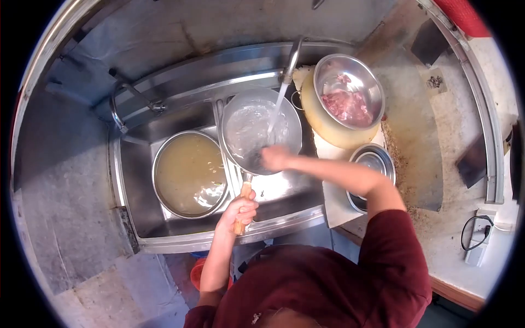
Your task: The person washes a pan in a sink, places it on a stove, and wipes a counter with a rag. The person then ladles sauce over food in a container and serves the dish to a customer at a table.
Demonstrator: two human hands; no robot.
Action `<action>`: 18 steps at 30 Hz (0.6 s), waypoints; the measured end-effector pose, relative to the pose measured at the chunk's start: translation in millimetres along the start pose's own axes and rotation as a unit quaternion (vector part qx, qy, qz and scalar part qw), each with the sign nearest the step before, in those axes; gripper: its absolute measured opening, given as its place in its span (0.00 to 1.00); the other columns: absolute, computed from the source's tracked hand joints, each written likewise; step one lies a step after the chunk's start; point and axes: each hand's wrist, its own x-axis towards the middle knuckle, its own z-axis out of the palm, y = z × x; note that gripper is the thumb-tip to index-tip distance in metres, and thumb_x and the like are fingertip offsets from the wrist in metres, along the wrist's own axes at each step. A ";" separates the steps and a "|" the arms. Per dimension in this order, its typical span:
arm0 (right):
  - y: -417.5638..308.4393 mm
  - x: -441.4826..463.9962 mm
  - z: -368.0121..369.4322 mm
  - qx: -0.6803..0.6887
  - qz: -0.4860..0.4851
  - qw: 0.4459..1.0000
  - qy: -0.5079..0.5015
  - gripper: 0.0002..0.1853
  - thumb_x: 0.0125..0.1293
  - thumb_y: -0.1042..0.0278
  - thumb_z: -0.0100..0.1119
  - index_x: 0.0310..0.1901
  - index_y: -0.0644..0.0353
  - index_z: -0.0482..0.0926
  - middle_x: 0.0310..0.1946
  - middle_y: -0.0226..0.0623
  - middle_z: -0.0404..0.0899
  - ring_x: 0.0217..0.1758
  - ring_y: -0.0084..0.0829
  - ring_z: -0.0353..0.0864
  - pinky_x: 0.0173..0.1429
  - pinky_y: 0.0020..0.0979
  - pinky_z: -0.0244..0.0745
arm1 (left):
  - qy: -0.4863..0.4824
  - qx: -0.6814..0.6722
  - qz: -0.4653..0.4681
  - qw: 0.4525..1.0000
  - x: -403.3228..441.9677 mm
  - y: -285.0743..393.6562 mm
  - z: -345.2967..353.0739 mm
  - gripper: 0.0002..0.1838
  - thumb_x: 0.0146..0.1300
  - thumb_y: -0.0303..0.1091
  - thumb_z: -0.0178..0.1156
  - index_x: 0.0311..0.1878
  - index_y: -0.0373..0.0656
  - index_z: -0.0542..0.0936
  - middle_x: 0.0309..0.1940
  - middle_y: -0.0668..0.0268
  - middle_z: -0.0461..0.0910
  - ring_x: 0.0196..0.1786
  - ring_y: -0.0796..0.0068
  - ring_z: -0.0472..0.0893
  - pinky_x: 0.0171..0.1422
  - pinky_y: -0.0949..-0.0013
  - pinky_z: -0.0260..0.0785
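My left hand is wrapped round the wooden handle of a metal wok, held over the right side of the sink. Water from the running faucet falls into the wok, where clear water ripples. Inside the wok's near right part, my right hand is closed, with its fingertips at the inner wall. A dark patch shows beside the fingers, but I cannot make out what they hold.
A round pot of cloudy yellowish water stands in the left basin, under a second faucet. Right of the sink, a steel bowl with raw meat rests on a round yellowish board. Nested steel bowls stand below my right forearm.
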 end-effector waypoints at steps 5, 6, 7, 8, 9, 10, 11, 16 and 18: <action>-46.9 21.2 -21.4 0.627 -0.049 0.777 -0.013 0.13 0.63 0.70 0.40 0.48 0.57 0.68 0.23 0.27 0.72 0.18 0.16 0.67 0.17 0.19 0.59 | 0.108 0.132 0.051 0.984 -2.0 -9.7 16.1 0.10 0.50 0.23 0.50 0.35 0.47 0.63 0.14 0.75 0.58 0.10 0.88 0.56 0.12 0.82 0.48; -52.6 24.6 -27.3 0.665 -0.063 0.741 0.066 0.12 0.63 0.69 0.41 0.47 0.59 0.68 0.23 0.28 0.72 0.20 0.17 0.68 0.18 0.19 0.60 | 0.126 0.147 0.066 0.979 -2.6 -10.5 16.1 0.10 0.50 0.23 0.50 0.35 0.47 0.63 0.14 0.75 0.58 0.10 0.88 0.56 0.12 0.82 0.48; -46.0 25.3 -33.3 0.651 -0.066 0.750 0.099 0.12 0.62 0.68 0.43 0.46 0.59 0.69 0.23 0.31 0.73 0.21 0.19 0.69 0.20 0.21 0.62 | 0.140 0.164 0.081 0.973 -2.4 -11.2 15.8 0.10 0.50 0.23 0.50 0.35 0.47 0.63 0.14 0.75 0.58 0.10 0.87 0.56 0.13 0.82 0.48; -37.4 23.6 -40.9 0.634 -0.069 0.758 0.136 0.11 0.61 0.67 0.44 0.44 0.60 0.69 0.23 0.34 0.73 0.22 0.21 0.70 0.23 0.23 0.65 | 0.149 0.182 0.096 0.967 -1.0 -10.9 18.2 0.10 0.50 0.23 0.50 0.36 0.47 0.63 0.14 0.74 0.58 0.10 0.87 0.56 0.13 0.81 0.48; -24.9 15.4 -46.2 0.551 -0.090 0.809 0.185 0.12 0.60 0.67 0.45 0.45 0.60 0.69 0.24 0.36 0.74 0.24 0.25 0.72 0.26 0.26 0.66 | 0.149 0.212 0.115 0.959 -1.4 -10.7 22.4 0.10 0.50 0.23 0.49 0.35 0.46 0.63 0.14 0.73 0.59 0.11 0.85 0.57 0.13 0.80 0.49; -7.9 1.1 -49.7 0.460 -0.109 0.851 0.229 0.13 0.59 0.67 0.46 0.45 0.60 0.70 0.25 0.39 0.74 0.25 0.29 0.73 0.29 0.29 0.68 | 0.158 0.229 0.122 0.953 -0.8 -11.7 28.0 0.10 0.50 0.23 0.49 0.35 0.46 0.63 0.14 0.73 0.59 0.11 0.85 0.57 0.12 0.79 0.50; 8.7 -14.9 -52.1 0.364 -0.125 0.883 0.268 0.13 0.58 0.67 0.47 0.45 0.60 0.70 0.26 0.41 0.75 0.27 0.32 0.75 0.32 0.32 0.69 | 0.167 0.245 0.130 0.946 -0.8 -12.7 32.9 0.10 0.50 0.23 0.49 0.34 0.46 0.62 0.14 0.73 0.59 0.11 0.85 0.58 0.12 0.79 0.50; 99.9 -88.2 -10.2 -0.082 -0.021 0.977 0.194 0.17 0.49 0.71 0.50 0.43 0.50 0.74 0.35 0.43 0.71 0.39 0.43 0.74 0.38 0.40 0.73 | 0.209 0.277 0.203 0.915 17.5 -21.2 45.9 0.09 0.50 0.22 0.49 0.33 0.45 0.61 0.14 0.71 0.60 0.10 0.82 0.59 0.12 0.76 0.53; 127.8 -108.7 3.6 -0.208 0.003 0.946 0.249 0.13 0.48 0.69 0.51 0.38 0.52 0.75 0.35 0.43 0.70 0.35 0.38 0.74 0.34 0.36 0.74 | 0.212 0.295 0.227 0.904 23.3 -24.6 52.8 0.08 0.51 0.22 0.48 0.32 0.44 0.61 0.13 0.71 0.61 0.10 0.81 0.60 0.12 0.76 0.54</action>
